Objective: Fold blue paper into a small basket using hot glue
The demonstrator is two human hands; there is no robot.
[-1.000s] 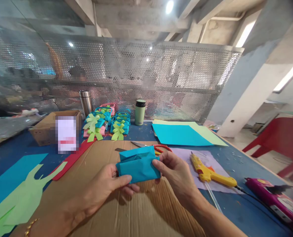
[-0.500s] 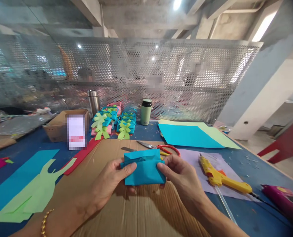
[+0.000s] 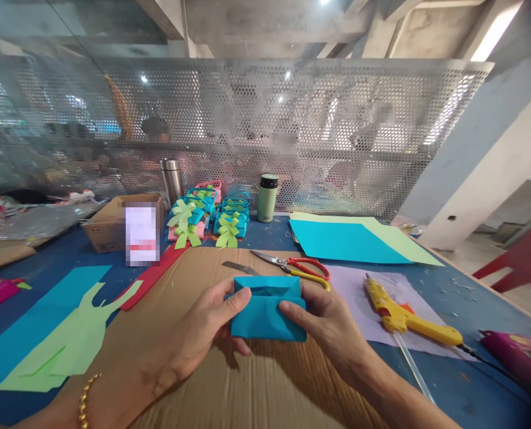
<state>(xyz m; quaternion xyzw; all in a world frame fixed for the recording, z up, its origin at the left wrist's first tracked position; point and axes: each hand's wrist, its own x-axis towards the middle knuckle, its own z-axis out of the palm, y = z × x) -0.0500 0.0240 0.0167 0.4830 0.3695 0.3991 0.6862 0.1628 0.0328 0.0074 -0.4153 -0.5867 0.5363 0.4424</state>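
Between my two hands is a small blue folded paper box (image 3: 267,319), held above a sheet of brown cardboard (image 3: 193,381). Its upper side gapes a little, showing folds inside. My left hand (image 3: 218,316) grips the left end, thumb on the front and fingers underneath. At the right end, my right hand (image 3: 328,310) pinches it with the thumb on the front face; most of its fingers are hidden behind the paper. Just beyond the box lie red and yellow handled scissors (image 3: 307,268) and a dark flat blade (image 3: 241,267).
A yellow glue gun (image 3: 394,313) rests on purple paper (image 3: 345,292) at right. Blue card (image 3: 350,241) lies behind. Green paper cutouts (image 3: 68,351) are at left. Small paper baskets (image 3: 232,223), a green tumbler (image 3: 267,199), a steel flask (image 3: 171,182) and a carton (image 3: 104,223) stand at the back.
The box has tipped so its opening shows more, and its top edge looks straighter. My right thumb has slid inward along the front. The camera view has shifted slightly.
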